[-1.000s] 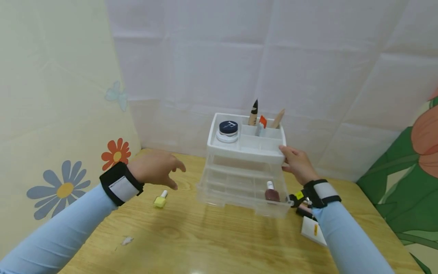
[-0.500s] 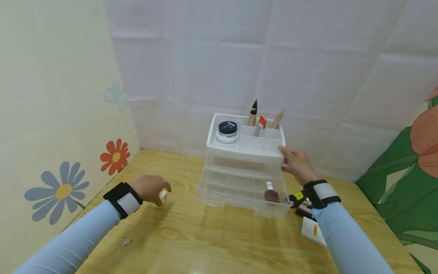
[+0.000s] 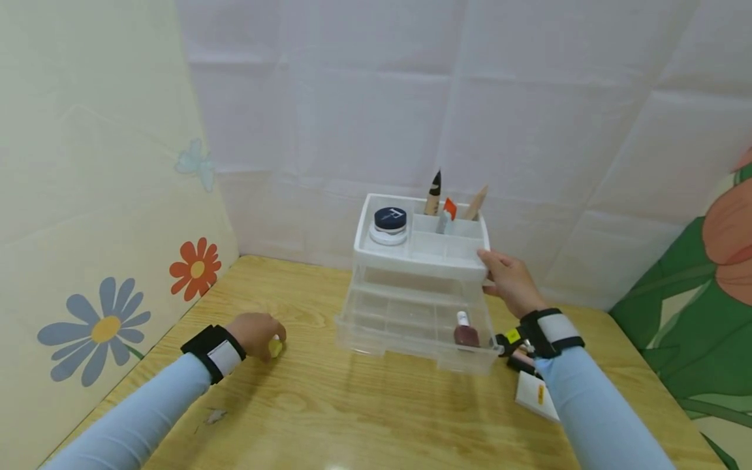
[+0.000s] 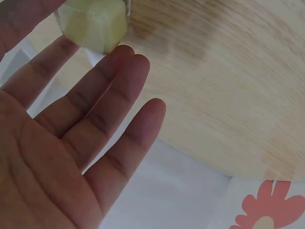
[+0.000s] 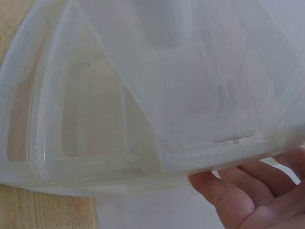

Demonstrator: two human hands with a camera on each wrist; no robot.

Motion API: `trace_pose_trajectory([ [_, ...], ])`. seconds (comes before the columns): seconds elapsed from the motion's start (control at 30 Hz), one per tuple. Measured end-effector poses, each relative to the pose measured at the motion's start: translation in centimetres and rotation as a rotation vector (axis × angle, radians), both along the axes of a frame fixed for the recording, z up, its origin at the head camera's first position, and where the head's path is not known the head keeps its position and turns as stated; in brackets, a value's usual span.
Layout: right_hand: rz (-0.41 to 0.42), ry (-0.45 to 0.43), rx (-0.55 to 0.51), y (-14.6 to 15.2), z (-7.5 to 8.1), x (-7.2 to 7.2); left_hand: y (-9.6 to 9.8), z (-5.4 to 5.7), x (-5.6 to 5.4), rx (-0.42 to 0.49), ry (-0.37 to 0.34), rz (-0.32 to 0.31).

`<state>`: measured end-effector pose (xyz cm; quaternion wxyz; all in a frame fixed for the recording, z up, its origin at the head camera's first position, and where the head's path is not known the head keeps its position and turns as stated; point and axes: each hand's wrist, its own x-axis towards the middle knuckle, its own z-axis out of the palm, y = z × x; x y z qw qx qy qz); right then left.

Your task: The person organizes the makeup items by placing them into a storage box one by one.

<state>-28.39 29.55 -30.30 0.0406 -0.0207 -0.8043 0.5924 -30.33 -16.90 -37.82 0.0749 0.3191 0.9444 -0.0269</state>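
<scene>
At the left of the table, my left hand (image 3: 256,333) pinches a small yellow nail polish bottle (image 3: 275,346). The left wrist view has that bottle (image 4: 95,24) between thumb and index finger, the other fingers extended loosely. A white-topped clear plastic drawer organizer (image 3: 420,264) stands in the middle, one drawer pulled out. My right hand (image 3: 512,282) grips the right edge of its top, thumb above and fingers below. Inside the pulled-out drawer, a dark red nail polish bottle (image 3: 467,333) stands at the right end.
The organizer's top tray carries a round dark-lidded jar (image 3: 390,222), a black-tipped beige tube (image 3: 433,194) and other slim items. Right of it lie a white flat case (image 3: 537,394) and a black item (image 3: 523,363), partly behind my right wrist. Walls bound the table's back and left.
My left hand has come down to the table and taken hold of the yellow nail polish bottle. The right hand stays on the organizer's edge.
</scene>
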Motion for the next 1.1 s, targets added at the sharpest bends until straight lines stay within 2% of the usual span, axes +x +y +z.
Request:
trace_pose_trajectory([
  [0.27,-0.004,0.003,-0.023,-0.1,0.0,0.1,-0.2,-1.1,0.1,0.042,0.084,-0.039],
  [0.57,-0.018,-0.001,-0.030,-0.1,0.0,0.1,0.0,-1.2,-0.1,0.041,0.088,-0.020],
  [0.7,-0.019,-0.002,-0.017,0.0,-0.1,0.0,0.1,-1.1,0.0,0.038,0.098,-0.036],
  [0.9,-0.016,0.003,-0.013,0.0,-0.1,-0.1,0.2,0.1,0.2,0.045,0.142,-0.059],
  [1.0,-0.016,0.001,-0.017,-0.1,0.0,-0.1,0.5,1.4,0.3,0.053,0.171,-0.092],
  [1.1,-0.010,0.002,-0.027,-0.1,0.0,0.0,1.1,3.2,0.7,0.065,0.199,-0.138],
])
